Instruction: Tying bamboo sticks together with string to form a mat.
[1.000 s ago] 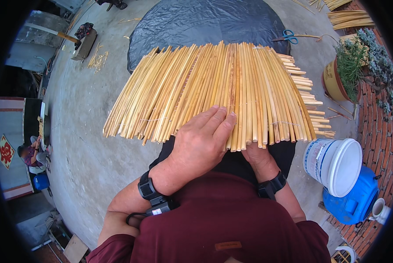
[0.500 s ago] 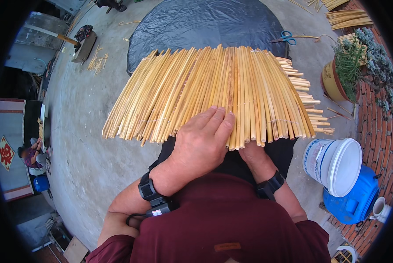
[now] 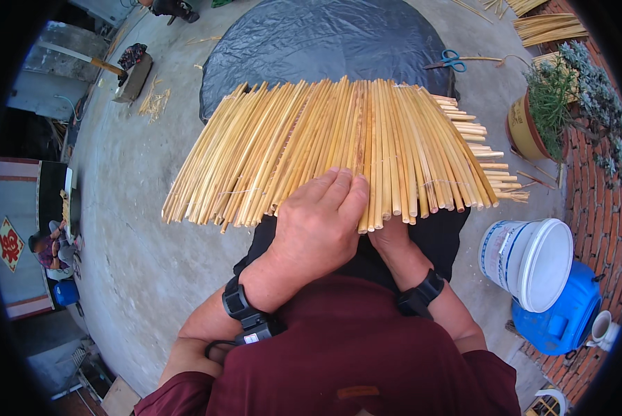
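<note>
A mat of straw-yellow reed stalks [image 3: 325,132], lashed with thin thread, lies across my lap, its stalks fanning away from me. My left hand [image 3: 323,211] lies over the middle of its near edge, fingers together on top and thumb out of sight, closed on it. Just to the right, my right hand [image 3: 392,239] reaches beneath the same edge. Its fingers are hidden under the stalks. More stalks [image 3: 495,166], laid crosswise, stick out from below on the right.
Beyond the mat spreads a round, dark plastic-covered surface [image 3: 325,38], with blue-handled scissors [image 3: 452,60] at its right edge. To my right stand a potted plant [image 3: 526,128], a white bucket [image 3: 526,263] and a blue container [image 3: 560,315]. Another person [image 3: 53,246] sits far left.
The mat's far edge has come slightly nearer and its near edge has shifted a little. My right hand has moved slightly left beneath it; my left hand stays nearly in place.
</note>
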Demonstrator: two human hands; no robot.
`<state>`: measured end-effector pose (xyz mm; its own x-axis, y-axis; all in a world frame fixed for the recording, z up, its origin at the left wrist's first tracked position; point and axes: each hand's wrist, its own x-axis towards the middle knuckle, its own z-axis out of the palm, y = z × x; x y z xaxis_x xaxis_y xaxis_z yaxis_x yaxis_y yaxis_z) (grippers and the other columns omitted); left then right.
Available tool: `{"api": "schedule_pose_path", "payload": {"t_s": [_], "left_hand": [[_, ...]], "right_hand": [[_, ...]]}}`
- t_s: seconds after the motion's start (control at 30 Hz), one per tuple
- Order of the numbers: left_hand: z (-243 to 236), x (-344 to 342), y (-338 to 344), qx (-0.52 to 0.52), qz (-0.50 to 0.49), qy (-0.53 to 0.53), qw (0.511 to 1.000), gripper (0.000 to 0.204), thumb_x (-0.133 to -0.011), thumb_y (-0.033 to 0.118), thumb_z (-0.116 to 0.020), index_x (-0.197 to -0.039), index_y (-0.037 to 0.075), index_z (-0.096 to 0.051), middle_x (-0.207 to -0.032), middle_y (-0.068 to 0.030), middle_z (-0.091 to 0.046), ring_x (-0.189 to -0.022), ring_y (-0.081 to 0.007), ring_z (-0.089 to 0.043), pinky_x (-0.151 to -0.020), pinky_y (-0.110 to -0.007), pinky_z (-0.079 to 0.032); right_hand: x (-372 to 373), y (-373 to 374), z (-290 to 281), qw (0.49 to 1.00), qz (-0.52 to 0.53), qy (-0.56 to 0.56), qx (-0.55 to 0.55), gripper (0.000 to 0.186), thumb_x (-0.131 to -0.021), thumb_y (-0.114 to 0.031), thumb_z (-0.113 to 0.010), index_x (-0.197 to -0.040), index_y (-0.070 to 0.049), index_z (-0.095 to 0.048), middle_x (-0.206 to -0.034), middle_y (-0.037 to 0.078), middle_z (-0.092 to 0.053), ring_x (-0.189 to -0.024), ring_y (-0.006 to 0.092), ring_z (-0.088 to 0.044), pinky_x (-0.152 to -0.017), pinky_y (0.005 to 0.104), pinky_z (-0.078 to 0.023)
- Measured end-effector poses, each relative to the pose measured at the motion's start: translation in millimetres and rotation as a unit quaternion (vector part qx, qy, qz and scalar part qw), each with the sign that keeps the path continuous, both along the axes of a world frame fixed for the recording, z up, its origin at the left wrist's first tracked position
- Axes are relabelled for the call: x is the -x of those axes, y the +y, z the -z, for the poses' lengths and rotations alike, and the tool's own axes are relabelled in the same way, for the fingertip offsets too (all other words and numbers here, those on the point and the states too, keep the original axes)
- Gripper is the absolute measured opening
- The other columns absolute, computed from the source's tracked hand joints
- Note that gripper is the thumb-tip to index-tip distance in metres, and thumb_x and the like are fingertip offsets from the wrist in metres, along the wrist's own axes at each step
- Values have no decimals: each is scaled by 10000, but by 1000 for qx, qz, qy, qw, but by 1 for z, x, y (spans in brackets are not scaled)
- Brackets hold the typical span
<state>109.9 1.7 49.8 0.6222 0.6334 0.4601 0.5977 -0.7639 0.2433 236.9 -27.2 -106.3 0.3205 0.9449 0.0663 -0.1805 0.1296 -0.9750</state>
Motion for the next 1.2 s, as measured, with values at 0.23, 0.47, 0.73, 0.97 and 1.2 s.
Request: {"api": "schedule_pose_path", "payload": {"t_s": [0.23, 0.47, 0.73, 0.97, 1.2], "left_hand": [[-3, -4, 1, 2, -1, 8, 1000, 387, -657, -27, -620, -1043, -26, -627, -984, -196, -695, -966, -338, -690, -835, -407, -564], [-6, -6, 0, 13, 5, 16, 1000, 412, -631, -36, -621, -1043, -19, -625, -998, -184, -690, -978, -330, -686, -811, -399, -563], [-5, -4, 0, 6, 6, 23, 1000, 419, -633, -32, -627, -1051, -19, -624, -1003, -182, -691, -981, -330, -684, -814, -400, -560], [-5, -2, -1, 12, 2, 17, 1000, 383, -664, -18, -632, -1047, -19, -625, -998, -187, -693, -980, -333, -686, -823, -406, -559], [-5, 0, 0, 15, 2, 16, 1000, 371, -681, -4, -641, -1051, -21, -623, -993, -187, -696, -973, -339, -689, -836, -407, -561]], "right_hand": [[2, 3, -13, 999, 37, -7, 7, 226, -939, -36, -564, -1162, -3, -556, -1096, 121, -602, -1024, 253, -590, -900, 377, -488], [0, 4, -16, 998, 41, 45, 7, 200, -940, -35, -556, -1135, 1, -572, -1077, 126, -615, -1013, 266, -597, -877, 387, -494], [-3, 1, -10, 1000, 25, -1, -3, 207, -925, -4, -569, -1131, 1, -589, -1057, 119, -633, -988, 241, -615, -854, 356, -510], [-1, -9, -18, 979, -3, 204, 6, 288, -928, 10, -584, -1213, -20, -555, -1139, 80, -606, -1046, 196, -596, -899, 342, -506], [-2, -13, -22, 929, -87, 359, 4, 413, -912, 26, -612, -1298, -70, -502, -1243, 40, -558, -1158, 180, -540, -1000, 341, -456]]}}
